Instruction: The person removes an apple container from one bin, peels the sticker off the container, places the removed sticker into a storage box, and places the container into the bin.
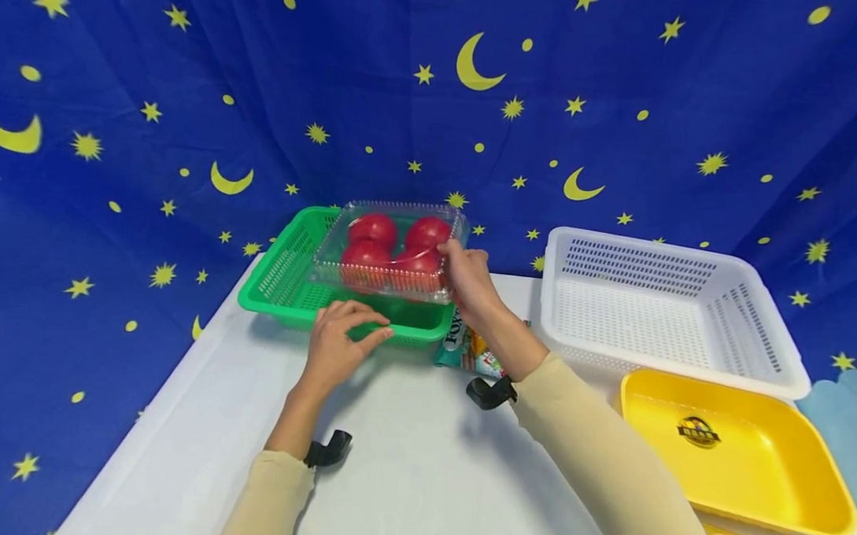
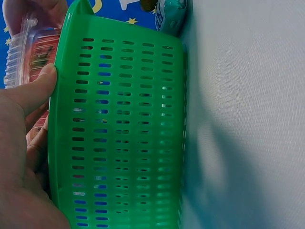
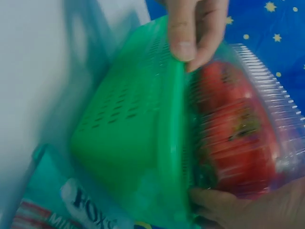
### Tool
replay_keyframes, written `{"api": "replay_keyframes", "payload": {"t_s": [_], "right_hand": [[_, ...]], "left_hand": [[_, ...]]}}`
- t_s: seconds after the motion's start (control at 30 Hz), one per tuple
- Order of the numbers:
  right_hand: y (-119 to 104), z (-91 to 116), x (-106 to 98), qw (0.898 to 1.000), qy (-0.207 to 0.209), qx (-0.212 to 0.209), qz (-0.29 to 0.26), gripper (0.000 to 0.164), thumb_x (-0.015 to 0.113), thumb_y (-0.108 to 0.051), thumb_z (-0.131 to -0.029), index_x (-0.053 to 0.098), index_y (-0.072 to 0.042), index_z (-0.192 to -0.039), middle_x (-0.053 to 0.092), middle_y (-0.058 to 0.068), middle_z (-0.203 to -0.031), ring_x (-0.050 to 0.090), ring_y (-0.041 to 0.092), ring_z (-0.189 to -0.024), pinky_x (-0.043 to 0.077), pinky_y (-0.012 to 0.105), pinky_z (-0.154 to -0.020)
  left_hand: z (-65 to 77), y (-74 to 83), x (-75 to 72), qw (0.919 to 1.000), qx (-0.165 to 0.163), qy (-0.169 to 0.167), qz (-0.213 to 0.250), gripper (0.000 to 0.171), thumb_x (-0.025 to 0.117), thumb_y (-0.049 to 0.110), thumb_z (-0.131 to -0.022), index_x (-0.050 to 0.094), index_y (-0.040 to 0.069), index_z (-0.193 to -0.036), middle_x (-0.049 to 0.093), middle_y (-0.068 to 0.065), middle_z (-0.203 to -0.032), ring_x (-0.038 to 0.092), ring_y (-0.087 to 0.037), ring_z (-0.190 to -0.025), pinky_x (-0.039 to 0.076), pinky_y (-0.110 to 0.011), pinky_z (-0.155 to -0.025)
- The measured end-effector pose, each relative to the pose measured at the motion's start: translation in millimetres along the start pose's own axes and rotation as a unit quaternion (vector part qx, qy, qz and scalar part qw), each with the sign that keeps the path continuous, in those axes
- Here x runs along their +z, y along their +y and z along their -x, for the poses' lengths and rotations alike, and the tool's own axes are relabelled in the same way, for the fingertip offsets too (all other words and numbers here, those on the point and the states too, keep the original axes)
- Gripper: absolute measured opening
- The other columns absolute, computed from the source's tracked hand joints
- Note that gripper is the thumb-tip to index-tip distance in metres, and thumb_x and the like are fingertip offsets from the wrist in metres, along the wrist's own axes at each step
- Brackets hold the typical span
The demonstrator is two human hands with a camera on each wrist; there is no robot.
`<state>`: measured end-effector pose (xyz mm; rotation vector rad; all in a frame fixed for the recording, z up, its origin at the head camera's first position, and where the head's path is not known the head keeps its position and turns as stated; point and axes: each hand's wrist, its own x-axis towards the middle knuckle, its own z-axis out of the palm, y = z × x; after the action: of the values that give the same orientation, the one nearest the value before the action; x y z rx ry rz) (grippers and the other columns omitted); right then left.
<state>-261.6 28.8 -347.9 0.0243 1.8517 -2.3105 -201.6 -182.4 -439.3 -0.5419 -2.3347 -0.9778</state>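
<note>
A clear plastic box of several red tomatoes (image 1: pixel 393 254) is tilted above the green basket (image 1: pixel 285 314), partly over its opening. My right hand (image 1: pixel 473 285) grips the box at its right end, thumb on top. In the right wrist view the tomatoes (image 3: pixel 238 133) show green stem ends through the plastic. My left hand (image 1: pixel 342 339) pinches the basket's front rim, the thumb (image 3: pixel 183 43) outside and a finger inside. The left wrist view shows the basket's slotted front wall (image 2: pixel 119 129). How deep the right fingers reach under the box is hidden.
A teal FOX'S packet (image 1: pixel 461 347) lies beside the basket's right end, partly behind my right wrist. Farther right stand a white basket (image 1: pixel 551 303) and a yellow tray (image 1: pixel 733 467) on the white table (image 1: pixel 407 471). Behind hangs a blue starry cloth (image 1: pixel 378 85).
</note>
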Motion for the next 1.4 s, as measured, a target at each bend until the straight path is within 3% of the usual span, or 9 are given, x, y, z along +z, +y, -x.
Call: {"api": "replay_keyframes", "payload": {"t_s": [0.07, 0.13, 0.2, 0.33, 0.67, 0.97, 1.2, 1.4], "right_hand": [[0, -1, 4, 1.0, 0.007, 0.023, 0.004, 0.044, 0.05, -0.028, -0.092, 0.042, 0.009, -0.115, 0.06, 0.013, -0.088, 0.058, 0.015, -0.066, 0.052, 0.026, -0.061], [0, -1, 7, 0.999, 0.01, 0.045, 0.006, 0.069, 0.05, -0.029, -0.092, 0.014, 0.006, -0.139, 0.057, 0.017, -0.102, 0.063, 0.02, -0.079, 0.055, 0.032, -0.071], [3, -3, 11, 0.998, 0.018, 0.064, 0.012, 0.085, 0.05, -0.03, -0.092, -0.009, 0.001, -0.144, 0.053, 0.019, -0.109, 0.062, 0.023, -0.085, 0.054, 0.035, -0.077], [10, -7, 15, 0.996, 0.038, 0.079, 0.03, 0.091, 0.05, -0.031, -0.092, -0.016, 0.001, -0.146, 0.05, 0.02, -0.114, 0.059, 0.025, -0.095, 0.049, 0.038, -0.087], [24, -15, 24, 0.994, 0.045, 0.088, 0.047, 0.089, 0.047, -0.025, -0.094, -0.02, 0.006, -0.145, 0.028, 0.022, -0.142, 0.031, 0.026, -0.131, 0.027, 0.039, -0.109], [32, -14, 28, 0.994, 0.035, 0.092, 0.049, 0.081, 0.046, -0.028, -0.101, -0.013, 0.004, -0.147, 0.028, 0.021, -0.143, 0.027, 0.028, -0.135, 0.024, 0.039, -0.111], [33, -14, 28, 0.995, 0.022, 0.074, 0.065, 0.059, 0.043, -0.029, -0.103, 0.025, 0.01, -0.143, 0.041, 0.02, -0.136, 0.036, 0.03, -0.13, 0.027, 0.043, -0.11], [29, -13, 25, 0.99, 0.023, 0.084, 0.107, 0.077, 0.051, -0.036, -0.098, 0.013, 0.006, -0.15, 0.018, 0.018, -0.155, 0.014, 0.033, -0.142, 0.014, 0.052, -0.112]], "left_hand": [[0.9, -0.7, 0.6, 1.0, 0.003, 0.004, 0.002, 0.018, 0.084, 0.028, -0.074, 0.078, 0.021, -0.089, 0.066, 0.006, -0.092, 0.052, -0.015, -0.089, 0.032, -0.038, -0.074], [1.7, -1.4, 1.0, 0.9999, 0.003, 0.009, 0.006, 0.018, 0.085, 0.026, -0.073, 0.078, 0.021, -0.088, 0.066, 0.006, -0.091, 0.052, -0.015, -0.088, 0.032, -0.039, -0.073], [1.8, -0.9, 0.4, 0.9998, 0.004, 0.013, 0.012, 0.018, 0.086, 0.024, -0.071, 0.078, 0.021, -0.088, 0.066, 0.006, -0.09, 0.052, -0.015, -0.087, 0.032, -0.04, -0.074], [1.4, -0.6, 0.2, 0.9997, -0.005, 0.011, 0.019, 0.019, 0.086, 0.026, -0.071, 0.079, 0.021, -0.088, 0.066, 0.007, -0.091, 0.053, -0.014, -0.091, 0.033, -0.043, -0.079], [0.4, -1.5, 0.5, 0.9996, -0.009, 0.013, 0.022, 0.021, 0.087, 0.023, -0.069, 0.079, 0.02, -0.087, 0.067, 0.007, -0.092, 0.054, -0.014, -0.092, 0.033, -0.044, -0.08], [0.0, -0.8, 0.2, 0.9997, -0.016, 0.01, 0.018, 0.02, 0.086, 0.03, -0.071, 0.079, 0.021, -0.088, 0.067, 0.008, -0.094, 0.054, -0.013, -0.095, 0.033, -0.053, -0.088], [1.1, -0.2, 1.2, 0.9996, -0.02, 0.01, 0.019, 0.02, 0.086, 0.03, -0.07, 0.079, 0.021, -0.087, 0.067, 0.008, -0.095, 0.054, -0.014, -0.096, 0.031, -0.057, -0.092], [1.9, -2.3, 2.4, 0.9995, -0.024, 0.009, 0.02, 0.02, 0.085, 0.033, -0.071, 0.079, 0.022, -0.088, 0.067, 0.009, -0.095, 0.054, -0.013, -0.096, 0.03, -0.057, -0.092]]}}
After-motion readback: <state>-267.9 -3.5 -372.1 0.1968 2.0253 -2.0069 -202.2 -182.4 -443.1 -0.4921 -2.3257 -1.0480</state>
